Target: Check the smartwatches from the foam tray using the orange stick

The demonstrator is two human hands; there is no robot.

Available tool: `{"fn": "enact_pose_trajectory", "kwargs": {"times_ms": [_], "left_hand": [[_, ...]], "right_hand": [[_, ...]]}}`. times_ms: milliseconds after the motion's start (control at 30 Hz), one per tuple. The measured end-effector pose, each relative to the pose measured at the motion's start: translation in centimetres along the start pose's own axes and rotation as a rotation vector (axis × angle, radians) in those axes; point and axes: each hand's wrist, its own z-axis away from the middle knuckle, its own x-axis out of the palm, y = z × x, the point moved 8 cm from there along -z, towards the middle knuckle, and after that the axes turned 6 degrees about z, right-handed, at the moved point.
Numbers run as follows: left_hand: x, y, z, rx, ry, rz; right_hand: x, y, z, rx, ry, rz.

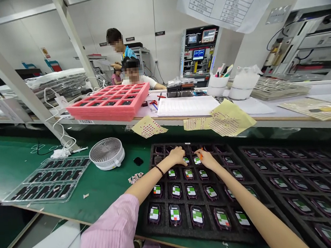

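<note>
Left hand (177, 155) curled, fingers down at a small black device with green-and-white label (186, 160), grip unclear, in a black foam tray (163, 203) on green tabletop (107, 189). Right hand (207, 160) closed on a small orange tool (200, 154), just above the neighbouring device.

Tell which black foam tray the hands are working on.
The left tray: the left hand and right hand are at its far rows; the tray to its right has no hand on it.

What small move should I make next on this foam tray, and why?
Probably lower the orange piece in your right hand onto the labelled device below it: your left hand rests beside that device on the black foam tray.
</note>
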Motion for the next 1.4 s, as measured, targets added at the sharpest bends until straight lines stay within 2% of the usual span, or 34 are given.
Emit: {"fn": "enact_pose_trajectory", "kwargs": {"times_ms": [267,367,467,533,633,700,933,1033,1200,1400], "left_hand": [[-0.7,-1.5,1.4,-0.006,0.193,0.41],[-0.9,-2.0,2.0,-0.003,0.221,0.628],[-0.8,-2.2,2.6,0.007,0.207,0.829],[-0.6,-2.0,3.0,0.03,0.163,1.083],[-0.3,-1.7,3.6,0.055,0.084,1.47],[-0.5,-1.5,3.9,0.063,0.064,1.561],[-1.6,-1.0,4.7,0.033,0.096,1.553],[-2.1,-0.4,4.8,0.068,0.094,1.487],[-3.1,0.4,4.9,0.14,0.202,1.358],[-3.5,0.4,4.6,0.101,0.248,1.241]], "right_hand": [[-0.8,0.1,0.9,-0.02,0.002,-0.197],[-1.1,0.8,1.4,0.067,0.014,-0.448],[-1.0,1.3,2.2,0.194,0.006,-0.838],[-0.8,0.9,2.8,0.241,-0.009,-0.992],[-0.7,0.1,3.5,0.279,-0.005,-1.098],[-0.8,-0.4,4.0,0.28,-0.001,-1.108],[-1.5,-2.0,5.0,0.231,-0.005,-1.108],[-1.7,-2.6,5.2,0.19,-0.021,-1.068],[-2.2,-3.8,5.4,0.064,-0.057,-1.025],[-3.0,-4.5,5.5,-0.005,-0.017,-0.946]]}}
